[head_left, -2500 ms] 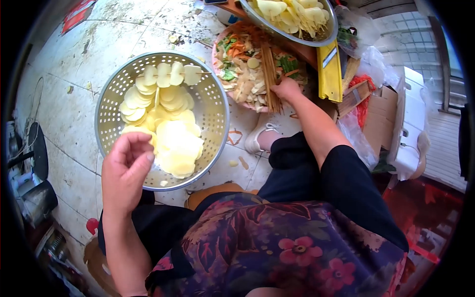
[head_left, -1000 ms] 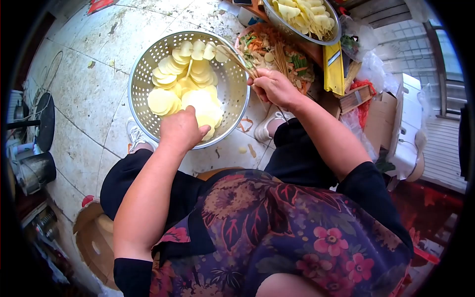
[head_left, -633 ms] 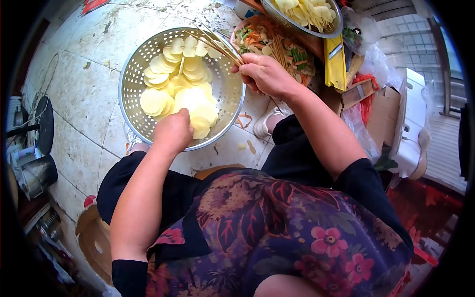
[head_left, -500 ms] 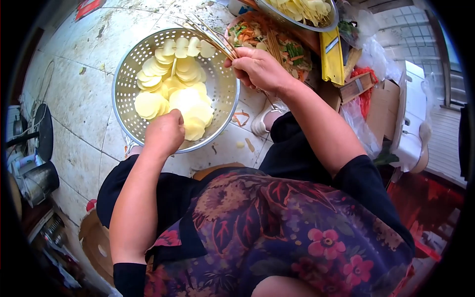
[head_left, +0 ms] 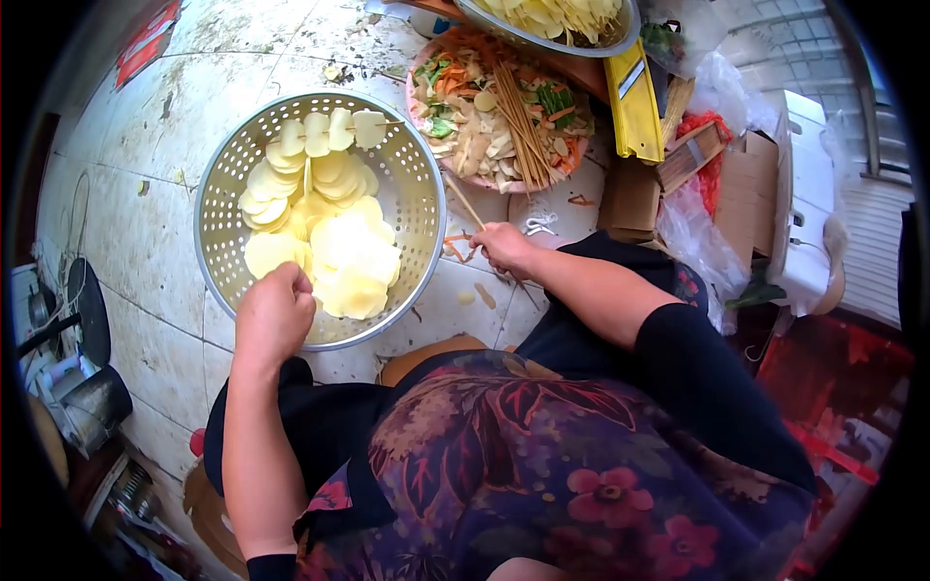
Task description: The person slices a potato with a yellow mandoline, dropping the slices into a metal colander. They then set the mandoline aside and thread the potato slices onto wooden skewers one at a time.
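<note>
A perforated metal colander point(head_left: 417, 232) stands on the floor, holding thin pale-yellow potato slices point(head_left: 354, 242) in overlapping stacks. My left hand point(head_left: 276, 315) reaches over its near rim, fingers pinched together at the edge of the left stack. The fingertips are partly hidden there. Along the colander's far side lies a skewer point(head_left: 389, 123) threaded with several folded slices. Another stick stands upright among the stacks. My right hand point(head_left: 506, 250) is closed round thin wooden skewers point(head_left: 467, 203), right of the colander and above my knee.
Beyond my right hand is a pink basin point(head_left: 418, 97) of cut vegetables with loose skewers point(head_left: 518, 126) on top. A metal bowl point(head_left: 630, 29) of slices, a yellow slicer point(head_left: 632, 107) and cardboard point(head_left: 628, 205) sit at the right. Pots point(head_left: 92, 402) stand far left.
My right hand has drawn back from above the colander's right rim toward my knee, still holding skewers. My left hand has shifted left to the left stack. The view has tilted slightly.
</note>
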`<control>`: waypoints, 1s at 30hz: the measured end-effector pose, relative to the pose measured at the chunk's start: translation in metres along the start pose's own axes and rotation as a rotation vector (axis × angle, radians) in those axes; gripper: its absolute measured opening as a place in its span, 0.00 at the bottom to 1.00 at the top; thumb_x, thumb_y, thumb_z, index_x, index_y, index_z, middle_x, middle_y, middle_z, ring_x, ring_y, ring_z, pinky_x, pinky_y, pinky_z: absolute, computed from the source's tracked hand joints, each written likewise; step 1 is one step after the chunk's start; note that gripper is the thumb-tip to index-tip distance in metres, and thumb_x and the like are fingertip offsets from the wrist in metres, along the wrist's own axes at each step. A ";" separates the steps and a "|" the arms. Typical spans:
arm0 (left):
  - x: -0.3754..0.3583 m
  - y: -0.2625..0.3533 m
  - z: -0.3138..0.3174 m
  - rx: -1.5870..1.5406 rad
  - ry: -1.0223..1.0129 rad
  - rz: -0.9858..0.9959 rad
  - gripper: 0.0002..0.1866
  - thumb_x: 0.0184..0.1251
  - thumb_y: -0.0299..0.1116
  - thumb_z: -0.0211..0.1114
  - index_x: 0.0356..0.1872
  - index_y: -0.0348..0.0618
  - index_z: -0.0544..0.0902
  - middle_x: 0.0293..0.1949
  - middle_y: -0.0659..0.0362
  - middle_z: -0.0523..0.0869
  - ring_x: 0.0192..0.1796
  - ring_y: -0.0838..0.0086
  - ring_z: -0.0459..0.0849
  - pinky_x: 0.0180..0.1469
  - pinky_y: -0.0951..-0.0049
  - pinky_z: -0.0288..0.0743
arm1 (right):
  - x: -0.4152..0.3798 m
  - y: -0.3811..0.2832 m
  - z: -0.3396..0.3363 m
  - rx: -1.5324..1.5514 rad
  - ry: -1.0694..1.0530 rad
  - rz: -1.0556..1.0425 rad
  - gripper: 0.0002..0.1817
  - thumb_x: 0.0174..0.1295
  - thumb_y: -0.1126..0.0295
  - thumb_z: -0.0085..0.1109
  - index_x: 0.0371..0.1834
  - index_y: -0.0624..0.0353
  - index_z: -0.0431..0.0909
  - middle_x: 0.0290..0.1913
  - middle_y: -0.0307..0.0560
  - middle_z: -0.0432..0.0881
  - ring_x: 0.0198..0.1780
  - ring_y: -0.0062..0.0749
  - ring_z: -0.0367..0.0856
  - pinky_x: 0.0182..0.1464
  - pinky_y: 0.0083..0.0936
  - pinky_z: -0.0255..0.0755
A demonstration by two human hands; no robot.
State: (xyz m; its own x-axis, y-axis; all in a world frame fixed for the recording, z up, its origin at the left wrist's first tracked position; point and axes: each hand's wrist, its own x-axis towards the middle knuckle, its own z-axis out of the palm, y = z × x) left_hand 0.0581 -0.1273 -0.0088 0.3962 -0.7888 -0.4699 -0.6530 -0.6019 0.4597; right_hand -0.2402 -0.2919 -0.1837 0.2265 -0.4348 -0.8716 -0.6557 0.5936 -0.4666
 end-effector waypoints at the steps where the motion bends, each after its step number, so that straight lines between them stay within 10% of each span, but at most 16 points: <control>1: 0.001 0.000 0.003 0.042 -0.018 -0.002 0.05 0.53 0.27 0.57 0.29 0.37 0.79 0.28 0.43 0.83 0.35 0.48 0.82 0.40 0.57 0.75 | 0.014 0.007 0.003 -0.144 0.002 -0.048 0.13 0.59 0.64 0.54 0.36 0.63 0.79 0.22 0.49 0.77 0.17 0.34 0.72 0.22 0.34 0.67; 5: 0.006 0.005 0.004 0.127 -0.083 -0.033 0.05 0.53 0.27 0.57 0.29 0.38 0.79 0.29 0.43 0.83 0.35 0.47 0.82 0.39 0.56 0.75 | 0.053 0.015 0.017 -0.562 0.135 -0.279 0.12 0.58 0.64 0.54 0.37 0.61 0.79 0.25 0.52 0.81 0.20 0.37 0.78 0.28 0.35 0.71; 17: 0.028 -0.003 0.009 0.165 -0.191 0.039 0.03 0.50 0.25 0.62 0.28 0.39 0.81 0.29 0.47 0.82 0.33 0.53 0.82 0.38 0.61 0.75 | 0.132 0.000 0.040 -0.655 0.295 -0.102 0.20 0.60 0.64 0.52 0.56 0.55 0.72 0.45 0.53 0.83 0.47 0.45 0.83 0.52 0.37 0.74; 30: 0.028 0.004 0.002 0.180 -0.144 0.037 0.13 0.51 0.30 0.68 0.39 0.38 0.79 0.32 0.51 0.82 0.33 0.59 0.81 0.37 0.63 0.75 | 0.148 0.013 0.041 -0.705 0.306 -0.168 0.17 0.58 0.61 0.53 0.46 0.59 0.78 0.39 0.56 0.83 0.43 0.47 0.83 0.46 0.38 0.77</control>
State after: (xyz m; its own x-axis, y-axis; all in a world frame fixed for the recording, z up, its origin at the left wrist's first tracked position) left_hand 0.0654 -0.1517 -0.0221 0.2817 -0.7762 -0.5640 -0.7754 -0.5304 0.3427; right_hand -0.1857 -0.3206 -0.3254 0.2216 -0.7086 -0.6699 -0.9558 -0.0218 -0.2932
